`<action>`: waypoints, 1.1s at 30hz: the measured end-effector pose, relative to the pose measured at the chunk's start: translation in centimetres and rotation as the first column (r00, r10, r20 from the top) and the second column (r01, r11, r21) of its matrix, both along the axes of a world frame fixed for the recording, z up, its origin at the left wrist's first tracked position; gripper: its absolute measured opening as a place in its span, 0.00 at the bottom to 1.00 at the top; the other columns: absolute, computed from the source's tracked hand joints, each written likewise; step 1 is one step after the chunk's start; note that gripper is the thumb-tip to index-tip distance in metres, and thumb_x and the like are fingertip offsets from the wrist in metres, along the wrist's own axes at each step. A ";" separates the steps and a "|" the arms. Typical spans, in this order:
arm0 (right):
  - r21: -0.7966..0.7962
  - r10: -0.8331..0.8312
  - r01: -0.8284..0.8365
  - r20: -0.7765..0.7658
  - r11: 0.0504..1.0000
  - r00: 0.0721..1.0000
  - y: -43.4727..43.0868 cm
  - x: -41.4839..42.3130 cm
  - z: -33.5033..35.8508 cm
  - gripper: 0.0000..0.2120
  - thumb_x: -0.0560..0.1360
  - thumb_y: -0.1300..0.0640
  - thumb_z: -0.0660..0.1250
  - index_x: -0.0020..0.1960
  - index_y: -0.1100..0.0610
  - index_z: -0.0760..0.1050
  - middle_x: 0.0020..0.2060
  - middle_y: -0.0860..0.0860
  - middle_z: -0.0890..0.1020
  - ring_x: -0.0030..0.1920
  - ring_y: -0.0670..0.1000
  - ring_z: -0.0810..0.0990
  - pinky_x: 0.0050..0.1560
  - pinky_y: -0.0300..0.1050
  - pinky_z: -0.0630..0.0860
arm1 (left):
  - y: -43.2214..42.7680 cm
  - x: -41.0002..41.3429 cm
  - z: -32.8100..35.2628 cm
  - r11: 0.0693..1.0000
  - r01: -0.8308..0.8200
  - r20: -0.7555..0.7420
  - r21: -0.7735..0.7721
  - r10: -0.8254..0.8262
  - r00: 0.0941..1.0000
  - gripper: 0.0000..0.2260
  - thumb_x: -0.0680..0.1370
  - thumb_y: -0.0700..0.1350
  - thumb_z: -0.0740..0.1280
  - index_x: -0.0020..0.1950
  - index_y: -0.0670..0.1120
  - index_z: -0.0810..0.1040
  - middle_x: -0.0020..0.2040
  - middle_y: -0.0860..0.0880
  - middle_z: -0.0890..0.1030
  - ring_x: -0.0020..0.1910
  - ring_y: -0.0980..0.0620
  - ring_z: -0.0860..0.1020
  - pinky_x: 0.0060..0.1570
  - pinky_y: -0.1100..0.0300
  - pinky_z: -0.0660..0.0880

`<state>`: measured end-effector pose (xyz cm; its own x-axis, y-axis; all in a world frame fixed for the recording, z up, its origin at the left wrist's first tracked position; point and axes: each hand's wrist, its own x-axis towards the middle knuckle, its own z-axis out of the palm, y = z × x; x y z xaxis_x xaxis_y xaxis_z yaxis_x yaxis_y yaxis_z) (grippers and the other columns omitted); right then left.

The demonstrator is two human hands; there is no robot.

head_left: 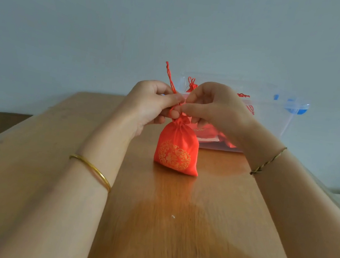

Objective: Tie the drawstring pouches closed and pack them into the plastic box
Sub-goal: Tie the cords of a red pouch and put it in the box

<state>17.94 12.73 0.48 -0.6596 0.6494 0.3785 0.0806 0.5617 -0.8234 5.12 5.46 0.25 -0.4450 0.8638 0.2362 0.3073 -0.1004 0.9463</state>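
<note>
Both hands meet just above the neck of a red pouch [176, 151], and each grip is pressed together on its cord. The left hand [153, 102] pinches the red drawstring [170, 78] between thumb and forefinger, and the loose end of that cord sticks up past the knuckles, tilted a little to the left. The right hand [216, 107] pinches the cord from the other side, its fingertips touching those of the left hand right over the gathered mouth of the pouch.

The pouch stands upright on the wooden surface [194, 230], its neck drawn in tight, a round gold pattern on the side facing the person. A gold bangle [93, 170] sits on the left forearm and a thin braided cord bracelet [268, 161] on the right wrist.

Behind the hands, at the far end of the surface against the pale wall, stands a clear plastic box [265, 111] with a blue latch [297, 108] on its right end. More red pouches [205, 131] lie inside it, their cords poking up above the rim; how many I cannot tell.
</note>
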 end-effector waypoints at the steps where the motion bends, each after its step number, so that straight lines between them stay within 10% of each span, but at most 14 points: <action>1: 0.042 0.000 0.000 0.009 0.999 1.000 -0.1 -0.1 -0.1 0.06 0.70 0.65 0.71 0.42 0.62 0.73 0.28 0.53 0.77 0.28 0.49 0.74 0.30 0.43 0.73 | 0.0 0.0 0.0 1.000 -0.010 0.001 0.005 0.010 1.000 0.08 0.76 0.41 0.67 0.37 0.47 0.76 0.23 0.53 0.78 0.23 0.62 0.75 0.25 0.69 0.66; 20: 0.597 -0.197 0.138 0.033 0.790 0.980 -0.5 -1.3 -0.6 0.04 0.69 0.62 0.68 0.43 0.60 0.80 0.29 0.45 0.71 0.33 0.48 0.70 0.33 0.36 0.64 | 0.1 -0.2 0.2 0.997 -0.048 0.067 0.061 0.044 0.997 0.04 0.76 0.37 0.66 0.41 0.41 0.76 0.25 0.50 0.78 0.22 0.60 0.76 0.22 0.69 0.70; 27: -0.038 -0.147 0.145 -0.054 0.989 0.988 0.2 -0.9 -0.6 0.07 0.69 0.64 0.67 0.32 0.63 0.76 0.24 0.52 0.72 0.24 0.47 0.66 0.28 0.40 0.63 | 0.1 -0.7 0.9 0.976 -0.192 -0.014 0.102 0.194 0.981 0.13 0.72 0.39 0.68 0.54 0.48 0.70 0.50 0.45 0.77 0.43 0.53 0.80 0.32 0.62 0.72; 33: -0.388 -0.075 0.035 -0.087 0.921 0.993 0.7 -0.2 -0.6 0.09 0.72 0.64 0.66 0.33 0.60 0.74 0.23 0.50 0.70 0.21 0.44 0.64 0.21 0.35 0.58 | -0.3 0.2 1.2 0.994 -0.040 -0.427 0.103 0.080 0.901 0.05 0.67 0.44 0.73 0.36 0.54 0.79 0.39 0.52 0.73 0.38 0.56 0.72 0.38 0.65 0.67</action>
